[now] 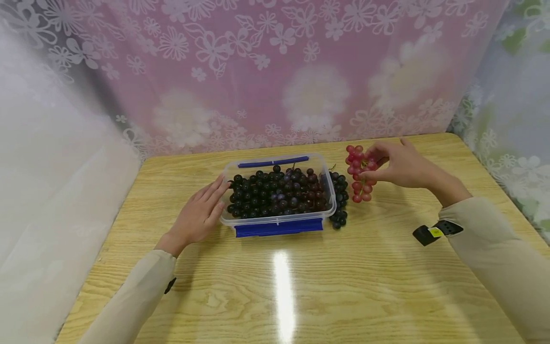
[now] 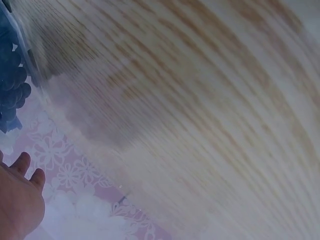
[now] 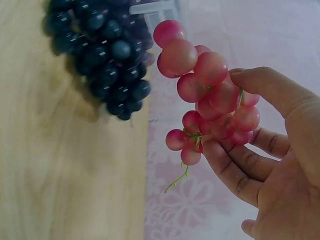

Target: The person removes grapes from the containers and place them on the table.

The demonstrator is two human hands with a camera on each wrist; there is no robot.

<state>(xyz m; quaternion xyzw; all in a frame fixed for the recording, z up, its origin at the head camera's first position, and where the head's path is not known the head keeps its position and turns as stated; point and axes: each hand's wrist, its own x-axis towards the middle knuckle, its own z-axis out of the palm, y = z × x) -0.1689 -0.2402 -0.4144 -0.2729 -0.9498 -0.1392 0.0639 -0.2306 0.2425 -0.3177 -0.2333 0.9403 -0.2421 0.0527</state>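
Observation:
In the head view my right hand [image 1: 401, 165] pinches a bunch of red grapes [image 1: 356, 174] between thumb and fingers, to the right of a clear plastic box [image 1: 279, 221]. The right wrist view shows these red grapes [image 3: 215, 100] with a green stem end sticking out below. My left hand [image 1: 199, 210] rests with straight fingers against the box's left side. Dark grapes [image 1: 258, 196] fill the box, from black at the left to reddish at the right. Outside its right wall lies a bunch of black grapes [image 1: 339, 200], partly hidden by the box.
Everything stands on a wood-grain table [image 1: 240, 286]. A pink flowered cloth [image 1: 258, 71] hangs behind its back edge, with pale cloth at both sides. Blue latches [image 1: 279, 228] line the box's front and back. A black band [image 1: 438, 231] sits on the right wrist.

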